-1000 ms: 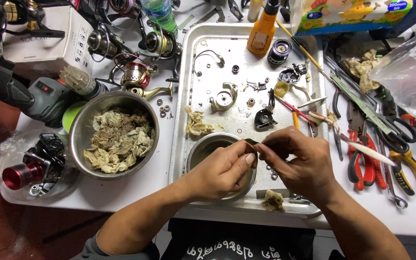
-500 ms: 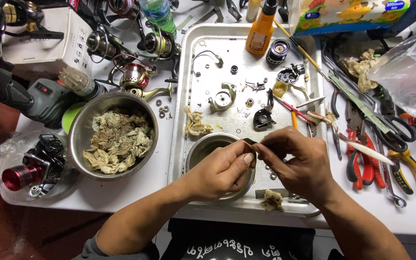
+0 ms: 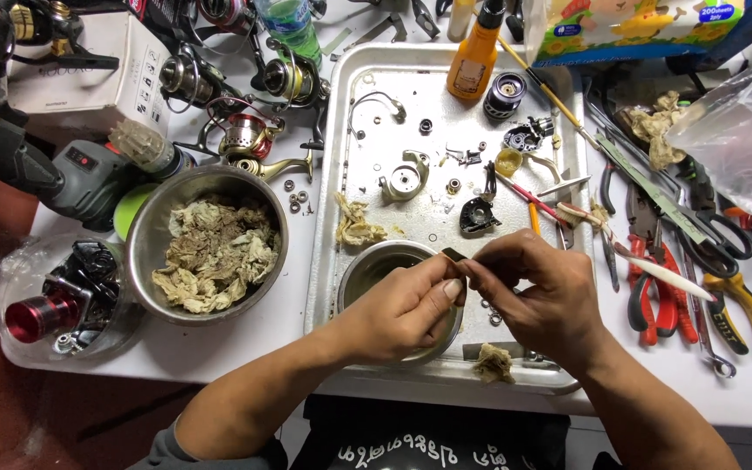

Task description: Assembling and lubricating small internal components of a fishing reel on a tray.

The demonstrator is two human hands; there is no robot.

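Two bare hands, left hand [image 3: 398,315] and right hand [image 3: 540,296], no gloves, no rings or watch visible. Forearms bare up to near edge. Grey sleeve edge at left elbow. Dark garment with white printed pattern at near edge, between arms.

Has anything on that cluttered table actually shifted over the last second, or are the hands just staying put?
Almost nothing changed. The left hand and right hand stay together over the small steel bowl, still pinching a small dark part between their fingertips; at most the fingers shifted slightly. Nothing was picked up or let go. The metal tray, the big bowl of rags and the pliers lie as before.
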